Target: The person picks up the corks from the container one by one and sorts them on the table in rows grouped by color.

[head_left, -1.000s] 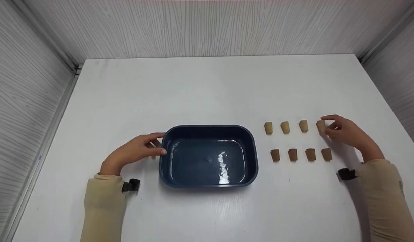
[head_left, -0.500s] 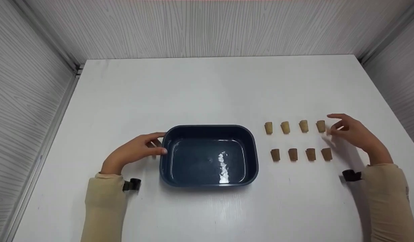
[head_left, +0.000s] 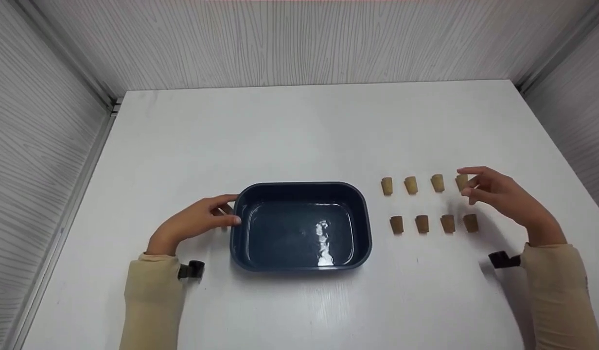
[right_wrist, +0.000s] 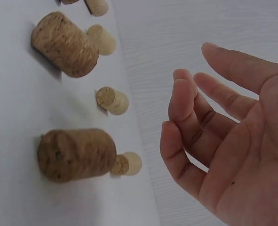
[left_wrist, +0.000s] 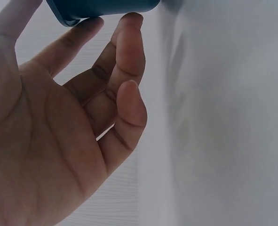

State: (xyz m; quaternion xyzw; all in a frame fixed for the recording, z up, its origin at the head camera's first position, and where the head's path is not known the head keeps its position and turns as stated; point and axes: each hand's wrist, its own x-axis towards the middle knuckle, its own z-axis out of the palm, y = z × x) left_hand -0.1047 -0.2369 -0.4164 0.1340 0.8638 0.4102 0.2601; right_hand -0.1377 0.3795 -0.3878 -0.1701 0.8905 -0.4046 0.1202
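Observation:
A dark blue plastic basin (head_left: 299, 233) sits mid-table in the head view. My left hand (head_left: 197, 218) holds its left rim, thumb over the edge and index finger against the outside; the other fingers curl loosely below in the left wrist view. To the basin's right, tapered cork stoppers lie in two rows, pale corks (head_left: 411, 185) behind and darker brown corks (head_left: 422, 224) in front. My right hand (head_left: 499, 194) hovers at the right end of the pale row, overlapping the last pale cork (head_left: 461, 182). In the right wrist view its fingers are loosely bent, with nothing between them.
The white table (head_left: 299, 131) meets a pale wood-grain panel (head_left: 299, 43) at the back, with similar panels at both sides. Black wrist-camera mounts (head_left: 196, 269) stick out from both beige sleeves (head_left: 151, 296).
My right hand first drew back to the right from the last pale cork, then came left over it again. The left hand stays at the basin's rim, and the corks lie where they were.

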